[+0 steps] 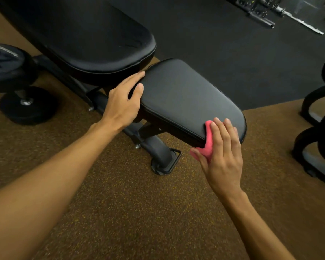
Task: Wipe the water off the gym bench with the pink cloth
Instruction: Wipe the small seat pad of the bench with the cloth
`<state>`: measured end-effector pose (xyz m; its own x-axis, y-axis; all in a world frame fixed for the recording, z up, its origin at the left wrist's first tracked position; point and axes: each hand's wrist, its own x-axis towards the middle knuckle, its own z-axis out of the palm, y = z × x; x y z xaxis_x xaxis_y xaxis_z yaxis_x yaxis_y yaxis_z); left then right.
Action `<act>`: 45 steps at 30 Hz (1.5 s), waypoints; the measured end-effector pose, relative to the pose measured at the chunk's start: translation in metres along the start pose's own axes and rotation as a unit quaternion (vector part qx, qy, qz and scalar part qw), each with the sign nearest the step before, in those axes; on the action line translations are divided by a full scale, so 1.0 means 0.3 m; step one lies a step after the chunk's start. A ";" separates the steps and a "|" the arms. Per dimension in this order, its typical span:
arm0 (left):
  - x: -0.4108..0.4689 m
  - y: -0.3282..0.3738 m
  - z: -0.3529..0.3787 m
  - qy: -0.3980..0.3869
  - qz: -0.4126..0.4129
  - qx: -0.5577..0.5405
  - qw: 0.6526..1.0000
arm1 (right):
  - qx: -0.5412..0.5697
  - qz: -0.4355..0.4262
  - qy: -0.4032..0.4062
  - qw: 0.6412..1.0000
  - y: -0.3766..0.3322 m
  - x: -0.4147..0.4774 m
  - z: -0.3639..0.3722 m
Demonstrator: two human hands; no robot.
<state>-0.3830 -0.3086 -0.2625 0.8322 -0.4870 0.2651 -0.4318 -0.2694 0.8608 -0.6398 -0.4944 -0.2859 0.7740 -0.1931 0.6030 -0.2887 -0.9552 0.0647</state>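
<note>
Bench [186, 98]: smooth black padded seat, rounded corners. Pink cloth [207, 139]: soft, bunched under your right hand [223, 156], whose straight fingers press it to the seat's edge. Left hand [122, 102]: flat, released, resting on the seat's end.

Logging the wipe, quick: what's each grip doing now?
Left grip: open, resting on the bench seat edge.
Right grip: open, pressing the pink cloth against the seat.

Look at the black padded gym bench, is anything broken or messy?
Only faint pale streaks on the black padded backrest, near its lower end: scuffs or water, I cannot tell. The black seat pad looks clean.
</note>
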 end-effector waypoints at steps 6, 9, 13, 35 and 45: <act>-0.009 -0.008 0.000 0.004 -0.025 -0.024 0.999 | -0.095 -0.048 -0.104 0.989 -0.151 0.166 0.002; -0.004 -0.017 -0.011 -0.009 -0.027 -0.028 0.999 | -0.106 -0.056 -0.156 0.980 -0.247 0.252 0.016; 0.005 -0.037 -0.037 -0.023 -0.036 -0.039 0.998 | 0.014 -0.068 -0.212 0.975 -0.225 0.276 -0.017; 0.034 -0.102 -0.124 -0.024 -0.092 -0.099 0.991 | -0.076 -0.096 -0.237 0.964 -0.441 0.482 0.087; 0.019 -0.100 -0.129 -0.027 -0.133 -0.138 0.981 | -0.083 -0.048 -0.222 0.970 -0.422 0.393 0.069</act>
<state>-0.3519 -0.2711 -0.2700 0.8795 -0.4758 -0.0012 -0.0854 -0.1603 0.9834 -0.5002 -0.4009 -0.2394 0.9577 -0.2180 0.1879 -0.2615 -0.9316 0.2524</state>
